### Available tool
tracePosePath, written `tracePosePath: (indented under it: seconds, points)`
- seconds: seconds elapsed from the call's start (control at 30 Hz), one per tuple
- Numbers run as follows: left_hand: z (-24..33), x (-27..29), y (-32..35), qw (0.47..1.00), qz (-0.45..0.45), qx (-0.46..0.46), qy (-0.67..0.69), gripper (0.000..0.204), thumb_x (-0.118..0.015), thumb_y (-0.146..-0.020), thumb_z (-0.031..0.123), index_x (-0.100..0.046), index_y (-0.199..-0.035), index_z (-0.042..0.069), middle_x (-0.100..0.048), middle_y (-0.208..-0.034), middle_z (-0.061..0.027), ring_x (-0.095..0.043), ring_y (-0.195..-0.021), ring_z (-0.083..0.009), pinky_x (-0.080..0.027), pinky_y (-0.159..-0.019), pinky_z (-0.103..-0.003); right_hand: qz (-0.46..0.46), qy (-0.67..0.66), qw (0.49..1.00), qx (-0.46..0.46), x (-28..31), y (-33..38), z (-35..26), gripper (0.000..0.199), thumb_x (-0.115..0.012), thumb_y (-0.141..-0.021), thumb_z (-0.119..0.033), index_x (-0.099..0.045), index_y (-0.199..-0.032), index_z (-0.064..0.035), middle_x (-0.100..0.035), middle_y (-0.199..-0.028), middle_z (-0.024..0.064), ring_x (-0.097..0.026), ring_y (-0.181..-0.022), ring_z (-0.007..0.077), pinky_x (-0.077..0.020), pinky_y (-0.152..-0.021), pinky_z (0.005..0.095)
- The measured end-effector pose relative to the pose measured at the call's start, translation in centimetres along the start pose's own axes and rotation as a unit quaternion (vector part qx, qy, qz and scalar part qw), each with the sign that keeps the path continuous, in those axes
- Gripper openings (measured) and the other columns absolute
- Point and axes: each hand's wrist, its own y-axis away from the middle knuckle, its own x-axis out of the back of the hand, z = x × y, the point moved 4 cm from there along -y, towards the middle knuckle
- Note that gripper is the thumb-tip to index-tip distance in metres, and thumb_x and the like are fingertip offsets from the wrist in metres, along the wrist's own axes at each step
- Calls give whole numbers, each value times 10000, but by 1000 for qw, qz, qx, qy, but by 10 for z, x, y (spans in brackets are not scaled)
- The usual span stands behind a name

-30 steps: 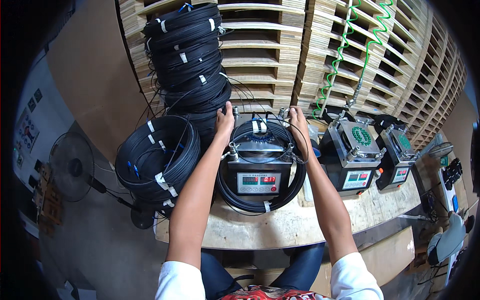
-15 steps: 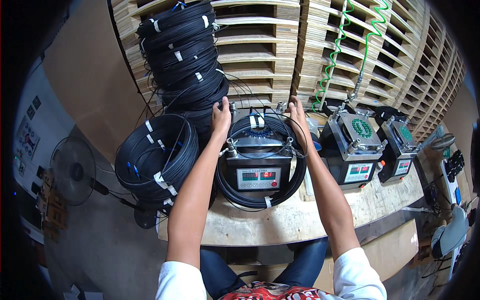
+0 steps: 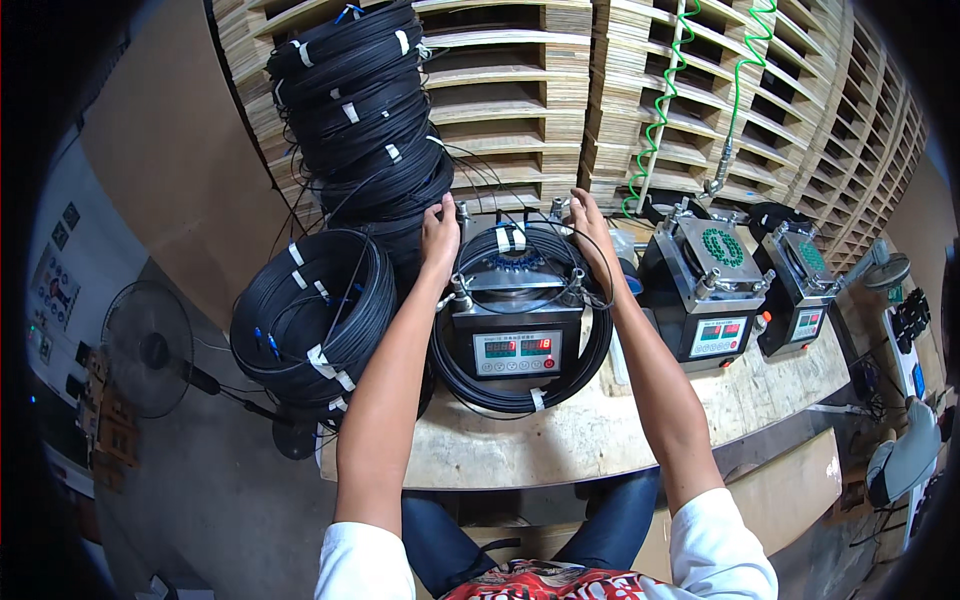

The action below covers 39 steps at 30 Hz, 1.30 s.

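Note:
In front of me a black bench machine [image 3: 470, 335] with a metal top and lit red digits stands on the table. A coil of black cable [image 3: 600, 365] loops around it, bound with white tape at top and bottom. A ring of blue connectors [image 3: 515, 263] sits on the machine's top. My left hand [image 3: 440, 240] is at the back left corner, beside a metal post, thumb up and fingers apart. At the back right corner my right hand [image 3: 592, 232] has its fingers partly stretched beside the other post. Neither hand shows anything in its grasp; some fingertips are hidden.
Black cable coils [image 3: 355, 110] rise in a tall stack at back left, with more coils [image 3: 310, 310] nearer. Two similar machines [image 3: 715, 270] [image 3: 800, 275] stand to the right. Wooden pallets [image 3: 490, 100] line the back. A fan [image 3: 150, 345] stands left; green air hoses [image 3: 665, 100] hang behind.
The red digits on the machine's display have changed. My right hand has shifted slightly left and its fingers are more bent; my left hand stays nearly where it was.

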Motion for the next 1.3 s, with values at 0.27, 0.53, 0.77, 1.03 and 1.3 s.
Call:
tracePosePath:
  seconds: [0.27,0.53,0.77,1.03,1.3]
  points:
    - [12,-5,12,999,49,-9,21,789,-526,-962,595,-372,-1493,33,-632,-1067,-176,-644,-893,-209,-574,-818,-380,16,-43,999,-11,4,0,6,515,-470,-1051,-390,-471,-1397,-8,-593,-1054,87,-551,-892,167,-479,-766,313]
    - [-11,7,-18,995,75,-27,-58,684,-458,-980,617,-532,-1322,28,-645,-981,-103,-620,-821,-165,-502,-761,-337,9,55,998,-11,-7,3,-16,530,-442,-1055,-410,-495,-1369,14,-639,-1204,222,-613,-1084,311,-465,-940,369]
    - [6,-5,5,994,46,7,-97,774,-404,-964,644,-466,-1422,23,-527,-1404,-252,-493,-1319,-383,-371,-1094,-442,-20,-5,1000,2,2,-6,11,536,-449,-1058,-396,-466,-1411,6,-615,-1224,153,-592,-1024,211,-465,-902,315]
    - [-1,-5,-4,998,19,23,-53,826,-438,-955,649,-377,-1495,27,-470,-1468,-248,-438,-1374,-379,-330,-1134,-432,7,-27,1000,7,3,-7,16,485,-467,-1059,-363,-479,-1398,-16,-568,-1022,68,-536,-874,160,-470,-814,309]
    - [-8,-6,-15,999,-6,-6,-50,796,-445,-961,638,-434,-1449,9,-488,-1446,-254,-459,-1358,-374,-354,-1115,-423,-11,34,999,-5,-2,1,-5,462,-468,-1057,-340,-509,-1370,-4,-613,-1058,105,-555,-909,192,-463,-840,313]
